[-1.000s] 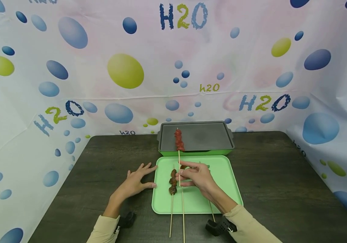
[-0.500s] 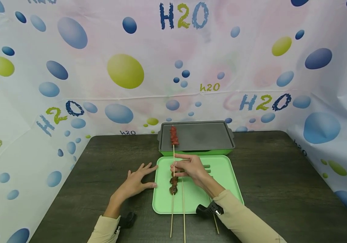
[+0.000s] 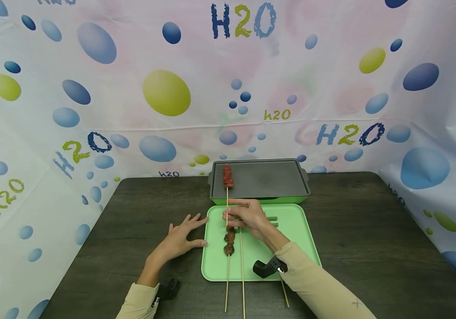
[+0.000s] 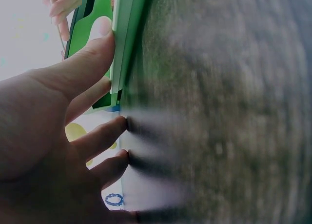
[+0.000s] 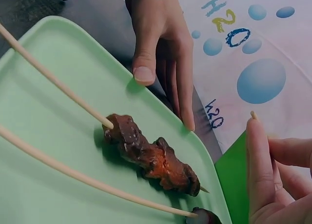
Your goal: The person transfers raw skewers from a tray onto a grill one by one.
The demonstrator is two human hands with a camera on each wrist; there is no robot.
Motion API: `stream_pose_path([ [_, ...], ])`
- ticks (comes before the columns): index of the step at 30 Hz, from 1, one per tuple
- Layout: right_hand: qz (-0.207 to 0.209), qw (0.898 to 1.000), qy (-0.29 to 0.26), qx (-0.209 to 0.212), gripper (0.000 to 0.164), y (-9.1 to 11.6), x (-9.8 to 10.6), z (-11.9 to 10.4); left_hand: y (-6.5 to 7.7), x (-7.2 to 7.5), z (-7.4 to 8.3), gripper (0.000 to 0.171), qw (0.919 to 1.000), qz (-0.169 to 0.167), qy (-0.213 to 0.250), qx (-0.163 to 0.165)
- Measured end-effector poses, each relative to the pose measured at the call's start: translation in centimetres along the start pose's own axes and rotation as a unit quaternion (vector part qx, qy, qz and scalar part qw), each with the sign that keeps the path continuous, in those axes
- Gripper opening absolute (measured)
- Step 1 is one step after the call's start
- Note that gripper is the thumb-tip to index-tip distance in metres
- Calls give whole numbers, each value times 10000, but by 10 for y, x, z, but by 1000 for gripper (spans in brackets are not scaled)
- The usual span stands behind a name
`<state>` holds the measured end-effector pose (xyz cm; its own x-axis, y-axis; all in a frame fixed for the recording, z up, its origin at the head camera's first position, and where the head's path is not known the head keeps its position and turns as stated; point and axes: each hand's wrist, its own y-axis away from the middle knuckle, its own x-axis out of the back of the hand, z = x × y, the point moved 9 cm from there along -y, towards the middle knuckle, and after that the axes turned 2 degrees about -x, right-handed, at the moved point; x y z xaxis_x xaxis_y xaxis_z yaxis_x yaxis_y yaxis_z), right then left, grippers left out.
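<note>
My right hand (image 3: pixel 251 217) pinches the wooden stick of a red meat skewer (image 3: pixel 228 177). The red meat is over the left part of a dark grill plate (image 3: pixel 267 181); contact with it cannot be told. Below that hand, a browned meat skewer (image 3: pixel 229 244) lies on the light green tray (image 3: pixel 295 252), its stick passing over the near edge. My left hand (image 3: pixel 177 241) has its fingers spread at the tray's left side. In the left wrist view its thumb (image 4: pixel 100 33) touches the tray wall, while other fingertips rest on the table.
Beside the browned skewer lies another skewer's stick (image 3: pixel 243 270), its meat mostly hidden by the right hand. A further stick (image 3: pixel 284 292) pokes out under the right forearm. Green pieces (image 3: pixel 272 218) show on the tray. Behind the grill hangs a printed curtain (image 3: pixel 196 146).
Moving left and slightly away, my right hand has carried the red meat skewer to the grill's left side. The left hand stays in place at the tray.
</note>
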<state>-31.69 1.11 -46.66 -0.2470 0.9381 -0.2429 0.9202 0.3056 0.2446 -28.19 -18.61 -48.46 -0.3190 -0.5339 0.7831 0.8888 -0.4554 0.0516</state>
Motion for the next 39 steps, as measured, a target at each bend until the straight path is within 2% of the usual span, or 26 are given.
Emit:
stream_pose_path([
  [16,-16,9999,-120,42,42,-5,-2,-5,3,1,3,76,10000,64,58,-10],
  [23,-171,9997,122,84,38,-1,0,-5,3,1,3,75,10000,42,60,-29],
  [31,-315,9946,927,335,38,21,14,-13,2,1,2,76,10000,52,34,-58],
  [39,-513,9852,1485,679,44,63,37,-19,2,0,2,75,9999,75,105,-84],
])
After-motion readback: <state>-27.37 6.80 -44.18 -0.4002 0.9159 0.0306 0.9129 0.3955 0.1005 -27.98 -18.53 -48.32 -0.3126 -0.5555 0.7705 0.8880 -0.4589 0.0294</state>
